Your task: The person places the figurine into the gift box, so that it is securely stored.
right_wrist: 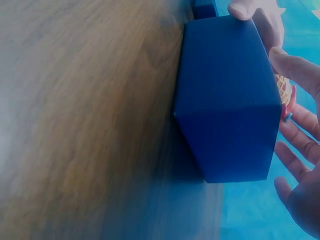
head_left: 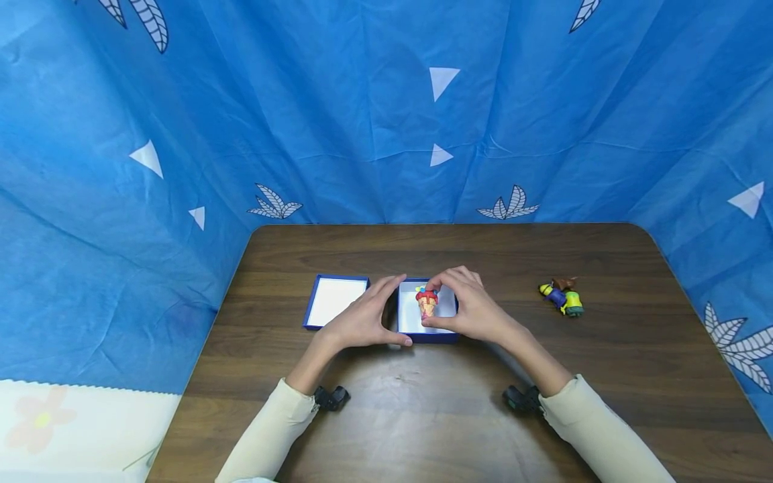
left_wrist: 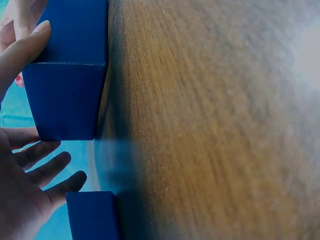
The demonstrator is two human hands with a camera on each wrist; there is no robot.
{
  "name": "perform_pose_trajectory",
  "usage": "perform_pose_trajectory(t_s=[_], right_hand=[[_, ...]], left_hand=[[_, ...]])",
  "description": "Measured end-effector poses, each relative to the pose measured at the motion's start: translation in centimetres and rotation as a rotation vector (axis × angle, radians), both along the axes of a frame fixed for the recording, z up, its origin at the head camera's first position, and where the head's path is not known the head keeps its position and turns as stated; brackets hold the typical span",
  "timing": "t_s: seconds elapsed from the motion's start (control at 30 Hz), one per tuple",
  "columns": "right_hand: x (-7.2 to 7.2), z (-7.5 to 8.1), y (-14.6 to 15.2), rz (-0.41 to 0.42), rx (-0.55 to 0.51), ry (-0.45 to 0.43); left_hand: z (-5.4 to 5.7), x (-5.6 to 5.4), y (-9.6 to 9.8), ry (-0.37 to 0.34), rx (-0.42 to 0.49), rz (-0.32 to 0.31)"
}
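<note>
A small toy ice cream cone (head_left: 427, 306) with a red top is pinched between the thumb and fingers of my right hand (head_left: 474, 308), above the open blue box (head_left: 429, 339). White lining shows inside this box. My left hand (head_left: 362, 320) spans the box's left end, its thumb at the front edge and a fingertip near the back corner. In the left wrist view that thumb touches the top edge of the blue wall (left_wrist: 67, 97). The right wrist view shows only part of the cone (right_wrist: 283, 90) behind the box's rim.
Left of the box lies a shallow blue lid (head_left: 337, 302), white side up. Farther right on the wooden table (head_left: 495, 255) is a little heap of yellow, purple, green and brown toy pieces (head_left: 563, 297). A blue curtain (head_left: 386, 134) hangs behind the table.
</note>
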State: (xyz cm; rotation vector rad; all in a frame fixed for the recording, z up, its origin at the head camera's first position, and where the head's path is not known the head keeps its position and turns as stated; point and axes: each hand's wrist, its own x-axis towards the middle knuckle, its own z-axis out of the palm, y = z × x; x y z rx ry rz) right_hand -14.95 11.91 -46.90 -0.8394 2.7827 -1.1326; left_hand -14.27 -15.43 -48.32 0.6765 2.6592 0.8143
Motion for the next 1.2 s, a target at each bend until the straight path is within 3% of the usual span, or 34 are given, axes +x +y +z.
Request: perform_pose_trajectory(t_s=[0.2,0.57,0.97,1.2], right_hand=[[-0.5,-0.1,-1.0,0.042,-0.004,0.029],[-1.1,-0.3,-2.5,0.078,0.13,-0.001],[-1.2,-1.1,-3.7,0.048,0.254,0.073],[-1.1,-1.2,-3.7,0.058,0.268,0.097]], left_hand=[[-0.2,-0.1,-0.1,0.013,0.007,-0.005],[-0.3,-0.3,-0.2,0.025,0.015,-0.027],[-0.2,-0.3,-0.2,0.027,0.036,-0.041],[-0.3,-0.2,-0.2,0.019,0.05,-0.032]])
